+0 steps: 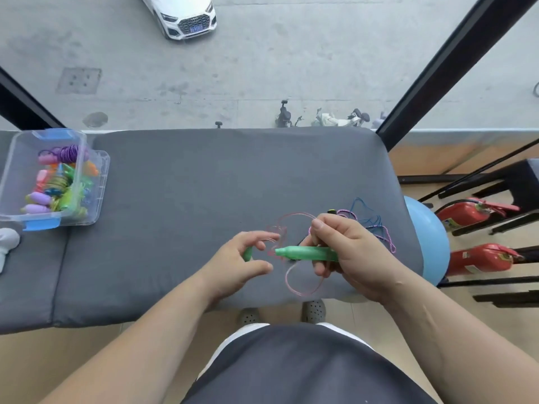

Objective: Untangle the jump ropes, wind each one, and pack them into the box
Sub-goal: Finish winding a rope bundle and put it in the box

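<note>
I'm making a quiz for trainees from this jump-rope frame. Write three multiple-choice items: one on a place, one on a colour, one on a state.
1. Where on the table is the clear box? A) left end B) right end C) middle
2. What colour are the left handle and right handle? A) purple B) green C) orange
3. How does the pink cord lie? A) wound tight B) loose loops C) boxed
1 A: it stands at the left end. 2 B: left hand and right hand each hold a green one. 3 B: open loops sprawl between the hands.
</note>
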Motion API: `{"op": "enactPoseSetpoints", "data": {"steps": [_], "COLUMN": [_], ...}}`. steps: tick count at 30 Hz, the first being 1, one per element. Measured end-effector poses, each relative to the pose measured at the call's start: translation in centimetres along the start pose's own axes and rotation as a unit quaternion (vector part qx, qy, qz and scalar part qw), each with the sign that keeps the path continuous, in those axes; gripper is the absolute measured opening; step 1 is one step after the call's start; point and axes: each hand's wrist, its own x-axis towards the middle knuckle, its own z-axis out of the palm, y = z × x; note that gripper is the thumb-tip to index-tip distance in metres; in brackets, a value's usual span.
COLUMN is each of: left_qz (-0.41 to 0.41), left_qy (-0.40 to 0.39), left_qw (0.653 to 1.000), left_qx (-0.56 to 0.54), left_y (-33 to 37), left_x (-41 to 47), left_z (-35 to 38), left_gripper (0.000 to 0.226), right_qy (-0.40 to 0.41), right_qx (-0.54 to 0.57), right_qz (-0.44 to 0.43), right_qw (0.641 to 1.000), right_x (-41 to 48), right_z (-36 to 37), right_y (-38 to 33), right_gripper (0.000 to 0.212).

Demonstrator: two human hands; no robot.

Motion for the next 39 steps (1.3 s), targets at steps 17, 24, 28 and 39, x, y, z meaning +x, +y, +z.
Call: {"op": "enactPoseSetpoints", "data": {"steps": [17,24,28,39], "left_qz": [-0.006,-0.153,-0.175,-0.019], "left_qy": [0.125,0.315,0.391,0.227], "left_qw": [0.987,0.932,0.856,0.954], "left_qx": [0.105,-0.094,-0.290,-0.194], "left_y": [-0.5,-5.2,-5.3,3.4], "left_x": [2.2,1.2,0.7,-1.3], "left_z": [0.2,-5.8,-7.5,-2.9], "left_gripper": [0.033,0.035,0.040,0.051], "right_qy": [0.109,0.302,0.447,0.183], "right_qx": [-0.103,0.018,0.026,-0.176], "right_qz": [0.019,0.053,0.086,0.047], "right_qw": [0.989,0.952,0.890,0.966], "right_x": [1.2,2.2,3.3,6.1], "right_z": [-2.2,-9.9,-13.1,-6.7], "right_y": [0.2,1.7,3.1,3.9], "right_gripper": [0.033,0.035,0.033,0.065]}}
